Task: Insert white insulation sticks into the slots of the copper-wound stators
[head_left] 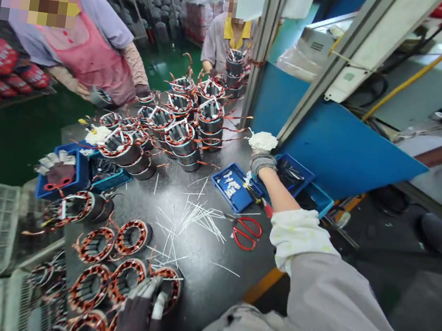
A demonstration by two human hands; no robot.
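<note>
My left hand (143,310), in a dark glove with whitish fingertips, is at the near edge of the table. Its fingers and thumb close over the rim of a motor stator (173,284) with orange-brown copper windings. A thin white strip lies across that stator's top. My right hand (262,164) reaches far forward, a grey knitted glove cuff at its wrist. It is at a clump of white material (264,141), which hides the fingers. Thin white strips (201,218) lie scattered between the hands, beside red-handled scissors (247,233).
More wound stators (132,236) stand at the left, with stacked stators (184,136) at the back. A blue tray (236,203) holds small white pieces. Gloves (57,168) lie on a blue bin. A co-worker in a pink apron (97,57) and another person stand opposite. Metal posts (262,57) rise behind.
</note>
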